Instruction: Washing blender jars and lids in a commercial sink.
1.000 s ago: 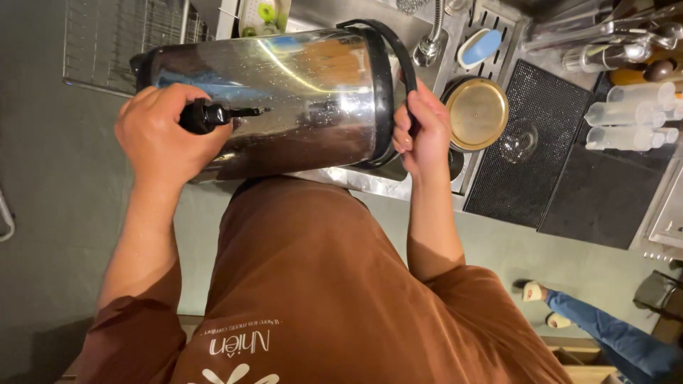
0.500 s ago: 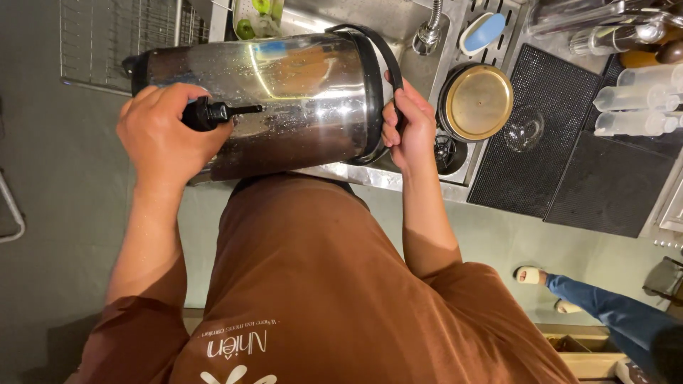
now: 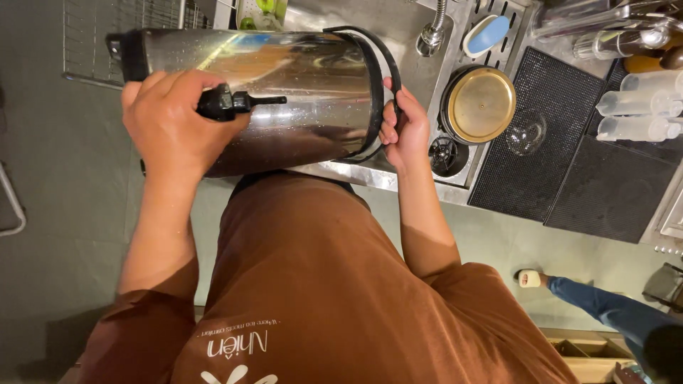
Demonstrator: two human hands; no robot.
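Steel urn [image 3: 284,99], big, round and shiny, is held on its side over the sink [image 3: 405,35], its long way running left to right. It is gripped at both ends. Left hand [image 3: 178,124] is wrapped near the black tap [image 3: 238,104], fingers closed on the smooth wall. Right hand [image 3: 404,128] is clamped on the black rim band at the open end. Beside the sink a gold lid [image 3: 482,104] is seen on the desk [image 3: 612,185].

One steel urn [image 3: 284,92], one brass-coloured lid [image 3: 482,104], one upturned glass [image 3: 526,132], two hands [image 3: 178,124].
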